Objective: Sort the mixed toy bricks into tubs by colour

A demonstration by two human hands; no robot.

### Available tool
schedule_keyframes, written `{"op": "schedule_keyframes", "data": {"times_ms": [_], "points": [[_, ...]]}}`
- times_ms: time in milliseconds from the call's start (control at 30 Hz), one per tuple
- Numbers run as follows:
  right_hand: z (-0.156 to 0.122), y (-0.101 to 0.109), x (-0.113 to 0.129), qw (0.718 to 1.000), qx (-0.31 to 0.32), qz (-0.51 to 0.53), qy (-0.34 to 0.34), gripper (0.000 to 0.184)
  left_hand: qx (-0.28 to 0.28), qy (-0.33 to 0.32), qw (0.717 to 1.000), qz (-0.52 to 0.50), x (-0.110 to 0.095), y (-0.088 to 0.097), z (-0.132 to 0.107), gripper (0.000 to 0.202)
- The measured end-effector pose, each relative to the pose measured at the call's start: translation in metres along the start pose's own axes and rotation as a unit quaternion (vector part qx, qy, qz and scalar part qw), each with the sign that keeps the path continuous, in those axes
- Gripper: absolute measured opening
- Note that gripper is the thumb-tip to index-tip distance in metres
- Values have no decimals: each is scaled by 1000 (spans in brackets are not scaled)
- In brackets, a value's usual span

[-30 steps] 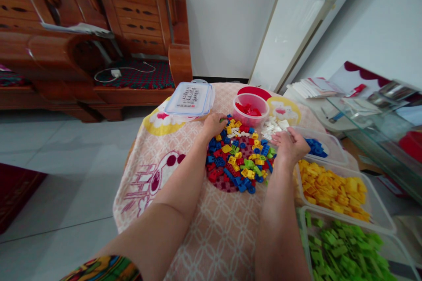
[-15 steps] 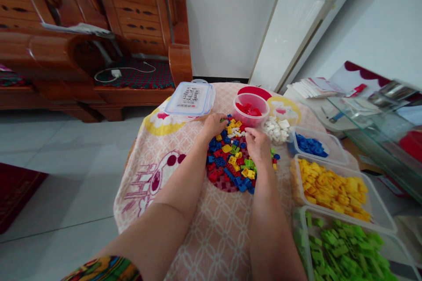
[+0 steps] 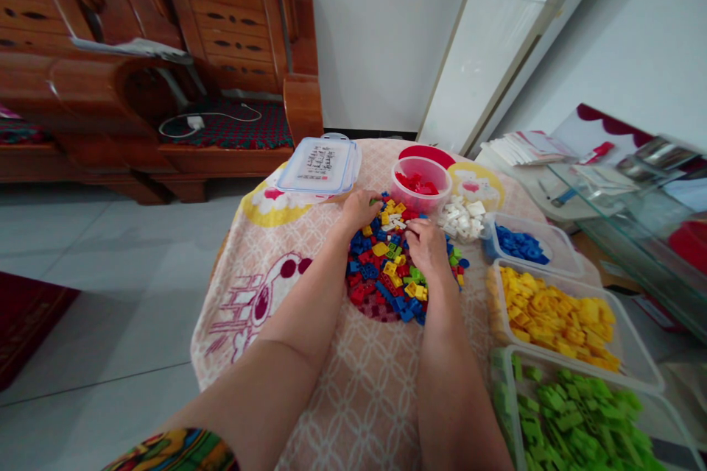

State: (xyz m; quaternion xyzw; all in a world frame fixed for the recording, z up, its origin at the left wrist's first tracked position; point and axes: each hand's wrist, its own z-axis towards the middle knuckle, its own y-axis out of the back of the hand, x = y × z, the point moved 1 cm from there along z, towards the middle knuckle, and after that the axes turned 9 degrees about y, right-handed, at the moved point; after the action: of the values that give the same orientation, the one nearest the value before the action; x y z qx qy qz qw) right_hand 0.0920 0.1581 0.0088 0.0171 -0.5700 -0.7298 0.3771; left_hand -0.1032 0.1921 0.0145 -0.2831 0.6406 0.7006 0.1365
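Note:
A mixed heap of toy building bricks (image 3: 381, 268), in red, blue, yellow, green and white, lies on the cloth between my forearms. At the heap's upper left edge, my left hand (image 3: 360, 209) is curled, with a small green brick (image 3: 376, 200) showing at its fingertips. My right hand (image 3: 427, 244) reaches over the heap's right side, its fingers somewhat apart and touching bricks near several small white ones (image 3: 394, 221). No brick shows in its grasp. Just behind the heap stands a round clear tub (image 3: 420, 185) with red bricks inside.
White bricks (image 3: 462, 218) are gathered right of the tub. Along the right side stand clear boxes of blue bricks (image 3: 519, 243), yellow bricks (image 3: 555, 316) and green bricks (image 3: 585, 412). A lidded box (image 3: 319, 165) lies at the back left of the cloth-covered table (image 3: 353, 383).
My right hand has moved slightly down and left, and its fingers have gone from a pinch to spread over the bricks. My left hand has stayed in place.

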Motion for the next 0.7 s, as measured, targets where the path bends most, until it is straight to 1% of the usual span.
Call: {"op": "schedule_keyframes", "data": {"times_ms": [100,233,333,433,567,633,700], "points": [[1,8,0,998,-52,34,-3,30,-1,-3,1000,-3,0,0,0,37],[2,22,3,987,-144,67,16,32,-1,-11,1000,-2,0,1,0,36],[0,31,0,975,-212,58,23,35,-3,-8,1000,7,0,1,1,35],[-3,36,-8,964,-264,17,13,38,-6,-6,1000,6,0,1,1,35],[-6,35,-22,955,-297,-25,-13,39,-5,-10,1000,1,1,0,2,36],[-6,34,-24,953,-303,-23,-16,38,-10,-10,1000,-4,2,0,3,36],[-5,34,-20,954,-298,-11,-18,38,-12,-11,1000,-7,2,0,3,36]]}}
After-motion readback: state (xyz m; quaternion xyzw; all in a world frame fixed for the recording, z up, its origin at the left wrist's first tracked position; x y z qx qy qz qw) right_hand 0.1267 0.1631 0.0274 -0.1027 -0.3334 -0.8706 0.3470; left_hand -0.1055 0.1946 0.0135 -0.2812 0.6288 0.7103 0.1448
